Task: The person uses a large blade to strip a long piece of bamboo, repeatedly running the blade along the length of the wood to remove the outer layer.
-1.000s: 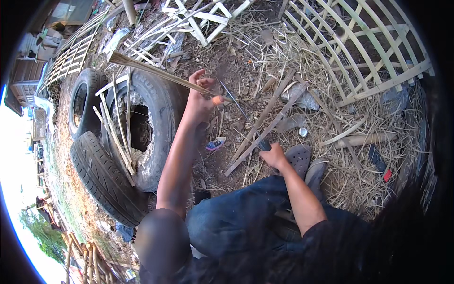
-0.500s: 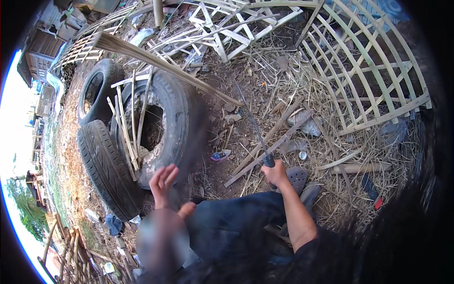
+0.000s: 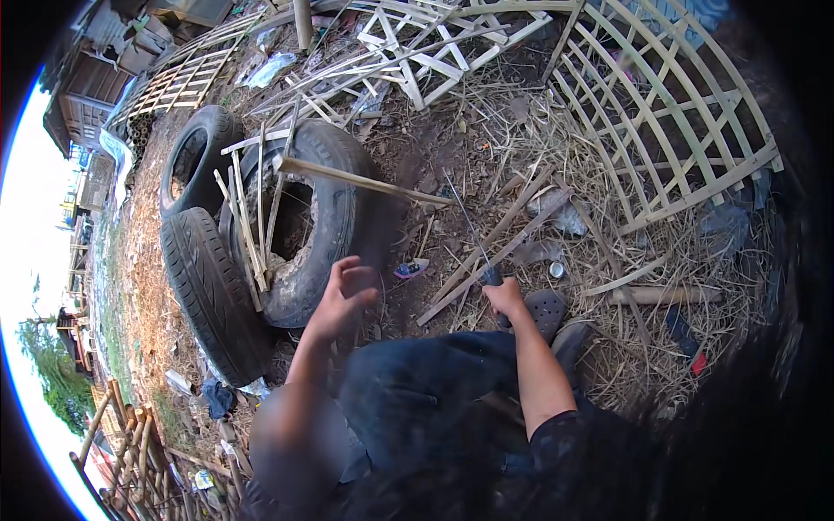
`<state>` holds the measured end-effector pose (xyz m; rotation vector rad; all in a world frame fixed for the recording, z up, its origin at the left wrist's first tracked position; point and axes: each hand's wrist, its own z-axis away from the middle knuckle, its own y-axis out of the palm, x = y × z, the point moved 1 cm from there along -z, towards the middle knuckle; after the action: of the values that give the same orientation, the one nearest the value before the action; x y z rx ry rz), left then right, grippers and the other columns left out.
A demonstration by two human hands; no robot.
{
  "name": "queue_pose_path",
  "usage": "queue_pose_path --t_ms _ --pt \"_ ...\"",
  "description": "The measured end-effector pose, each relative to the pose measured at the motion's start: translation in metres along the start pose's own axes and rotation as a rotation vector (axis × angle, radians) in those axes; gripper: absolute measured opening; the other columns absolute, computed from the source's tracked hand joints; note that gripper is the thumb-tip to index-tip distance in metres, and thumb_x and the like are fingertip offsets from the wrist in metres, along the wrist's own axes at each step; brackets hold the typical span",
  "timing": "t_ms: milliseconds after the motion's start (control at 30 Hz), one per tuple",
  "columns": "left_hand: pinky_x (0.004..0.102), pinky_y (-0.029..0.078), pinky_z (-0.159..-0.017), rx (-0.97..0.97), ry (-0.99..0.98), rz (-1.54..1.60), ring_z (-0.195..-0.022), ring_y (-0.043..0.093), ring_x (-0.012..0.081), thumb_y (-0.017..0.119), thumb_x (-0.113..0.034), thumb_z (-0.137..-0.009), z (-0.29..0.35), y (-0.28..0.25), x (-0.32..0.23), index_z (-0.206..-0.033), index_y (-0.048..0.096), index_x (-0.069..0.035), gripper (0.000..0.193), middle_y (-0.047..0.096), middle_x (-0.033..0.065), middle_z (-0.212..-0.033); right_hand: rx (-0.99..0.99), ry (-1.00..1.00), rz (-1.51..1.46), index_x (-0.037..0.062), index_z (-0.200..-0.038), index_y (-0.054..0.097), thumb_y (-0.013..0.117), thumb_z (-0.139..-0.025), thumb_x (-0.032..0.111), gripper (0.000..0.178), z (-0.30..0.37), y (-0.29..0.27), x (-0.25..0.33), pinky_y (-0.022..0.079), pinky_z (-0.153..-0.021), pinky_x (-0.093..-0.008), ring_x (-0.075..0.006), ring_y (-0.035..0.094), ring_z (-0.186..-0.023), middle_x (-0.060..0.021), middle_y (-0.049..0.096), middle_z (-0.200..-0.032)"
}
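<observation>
My right hand (image 3: 506, 298) is closed round the dark handle of a long-bladed knife (image 3: 470, 224), its thin blade pointing away from me. Empty and with fingers apart, my left hand (image 3: 340, 300) is raised beside the near tyre (image 3: 328, 233). A bamboo strip (image 3: 360, 181) spans from over that tyre toward the knife tip, apart from both hands; whether it rests on anything I cannot tell. Several thin bamboo strips (image 3: 245, 230) lean across the tyre's hole.
Two more tyres, one leaning (image 3: 211, 295) and one farther off (image 3: 198, 161), stand at the left. Bamboo lattice panels lie far ahead (image 3: 417, 52) and at the right (image 3: 665, 113). Wooden sticks (image 3: 491, 269), a small can (image 3: 557, 270) and straw litter the ground near my shoe (image 3: 546, 314).
The bamboo strip has moved away from me and looks smaller and lower over the tyre. My left hand has risen and shifted right. The knife stays in my right hand.
</observation>
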<state>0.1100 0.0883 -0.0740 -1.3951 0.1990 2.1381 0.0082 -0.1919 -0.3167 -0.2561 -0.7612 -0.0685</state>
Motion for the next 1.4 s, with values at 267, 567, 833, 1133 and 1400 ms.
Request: queue_pose_path --t_ms 267,567,833,1133,1400 --pt "0.0456 0.017 -0.114 -0.084 0.841 -0.032 -0.139 0.028 0.0282 0.082 -0.067 -0.050 -0.125 0.034 -0.123 -0.147 0.016 -0.010 0.130 0.035 0.0157 -0.144 0.054 0.038 -0.097 0.0011 -0.059 0.056 0.065 -0.074 0.013 0.022 -0.005 -0.007 -0.005 0.042 -0.036 -0.0320 -0.0161 0.052 -0.037 -0.0059 0.053 -0.049" --pt "0.0219 0.033 -0.047 -0.097 0.940 0.217 -0.052 0.041 0.0055 0.072 -0.028 -0.084 -0.153 0.081 -0.150 -0.067 0.039 -0.010 0.041 0.045 -0.0026 -0.060 0.039 -0.002 -0.076 -0.0002 -0.057 0.057 0.065 -0.071 0.017 0.024 -0.001 -0.005 -0.002 0.046 -0.039 -0.0334 -0.0185 0.057 -0.039 -0.0085 0.055 -0.048" --pt "0.0204 0.029 -0.045 -0.217 0.936 0.187 -0.050 0.036 0.0026 0.065 -0.027 -0.090 -0.160 0.101 -0.152 -0.068 0.033 -0.012 0.041 0.040 -0.0058 -0.058 0.000 -0.001 -0.036 0.0012 -0.056 0.056 0.066 -0.073 0.019 0.027 0.012 -0.009 0.015 0.044 -0.038 -0.0335 -0.0179 0.056 -0.038 -0.0072 0.054 -0.048" --pt "0.0209 0.026 -0.041 -0.339 0.966 0.242 -0.047 0.036 0.0025 0.058 -0.036 -0.095 -0.169 0.090 -0.141 -0.069 0.036 -0.011 0.041 0.040 -0.0058 -0.055 -0.071 -0.415 -0.076 0.0021 -0.058 0.053 0.065 -0.076 0.014 0.025 0.058 -0.018 0.078 0.039 -0.038 -0.0297 -0.0124 0.052 -0.039 -0.0026 0.051 -0.049" --pt "0.0207 0.027 -0.041 -0.405 1.003 0.246 -0.045 0.038 0.0035 0.052 -0.043 -0.097 -0.176 0.093 -0.143 -0.068 0.039 -0.011 0.045 0.042 -0.0039 -0.053 0.021 0.050 0.008 0.0011 -0.057 0.054 0.064 -0.074 0.012 0.023 0.004 -0.011 0.008 0.044 -0.037 -0.0320 -0.0158 0.053 -0.037 -0.0063 0.055 -0.049"
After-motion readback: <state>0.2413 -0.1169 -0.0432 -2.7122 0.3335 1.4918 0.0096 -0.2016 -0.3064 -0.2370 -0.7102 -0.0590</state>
